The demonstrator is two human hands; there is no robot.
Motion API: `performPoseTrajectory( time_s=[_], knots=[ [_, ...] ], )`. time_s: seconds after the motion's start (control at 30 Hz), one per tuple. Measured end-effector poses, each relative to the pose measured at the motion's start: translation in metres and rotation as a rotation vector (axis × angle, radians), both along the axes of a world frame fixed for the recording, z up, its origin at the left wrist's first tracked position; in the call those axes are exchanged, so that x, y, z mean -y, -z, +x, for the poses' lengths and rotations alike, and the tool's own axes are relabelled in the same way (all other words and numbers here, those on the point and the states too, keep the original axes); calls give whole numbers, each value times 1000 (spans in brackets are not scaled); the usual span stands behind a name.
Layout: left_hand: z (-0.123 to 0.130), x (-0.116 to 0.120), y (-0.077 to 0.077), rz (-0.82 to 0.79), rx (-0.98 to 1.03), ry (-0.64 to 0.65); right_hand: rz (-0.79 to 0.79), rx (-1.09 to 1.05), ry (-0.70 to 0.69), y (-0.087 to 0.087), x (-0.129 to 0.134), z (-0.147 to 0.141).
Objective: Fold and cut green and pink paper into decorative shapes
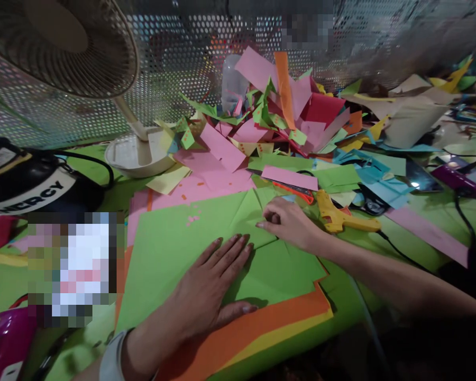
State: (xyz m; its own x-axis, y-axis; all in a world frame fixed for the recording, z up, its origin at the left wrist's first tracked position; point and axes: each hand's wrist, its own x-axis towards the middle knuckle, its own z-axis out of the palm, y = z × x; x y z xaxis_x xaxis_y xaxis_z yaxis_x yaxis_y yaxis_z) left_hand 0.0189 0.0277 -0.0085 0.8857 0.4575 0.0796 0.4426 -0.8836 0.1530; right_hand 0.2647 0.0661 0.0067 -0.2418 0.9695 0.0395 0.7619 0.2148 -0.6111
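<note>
A large green paper sheet (170, 248) lies on top of a paper stack. My left hand (210, 283) presses flat on it, fingers stretched out and thumb apart. On the upper right of the sheet is a smaller folded green paper (246, 217), with crease lines showing. My right hand (287, 222) rests at its right side, fingers curled in and thumb tip touching the paper; nothing shows between them. Below, orange paper (206, 344) and yellow paper (269, 338) stick out. Tiny pink scraps (193, 214) dot the green sheet.
A yellow glue gun (337, 214) lies right of my right hand, beside orange-handled scissors (297, 191) partly under pink paper. Behind are heaped paper offcuts (262, 127) and a white fan (137, 153). A black bag (43, 185) stands left, and a purple object (10, 344) lies front left.
</note>
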Motion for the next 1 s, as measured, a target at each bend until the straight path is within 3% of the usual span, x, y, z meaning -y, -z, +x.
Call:
performPoseTrajectory(
  time_s=[0.33, 0.47, 0.53, 0.6, 0.67, 0.73, 0.87, 1.0],
  knots=[
    [0, 0, -1, -27, 5, 3, 2, 53, 73, -1, -1, 6],
    [0, 0, -1, -40, 11, -15, 35, 50, 88, -13, -1, 12],
    [0, 1, 0, -35, 15, -12, 104, 66, -3, -22, 4, 12],
    [0, 1, 2, -24, 12, -9, 135, 129, -205, -28, 14, 9],
    [-1, 1, 4, -15, 0, -10, 85, 233, -433, -29, 27, 4],
    [-1, 1, 4, -15, -15, -10, 31, 329, -575, -23, 39, -1],
    [0, 0, 1, -32, -24, -9, 38, 390, -602, -8, 53, -1],
    [-1, -1, -1, -67, -1, -4, 47, 385, -586, -3, 55, 4]
  ],
)
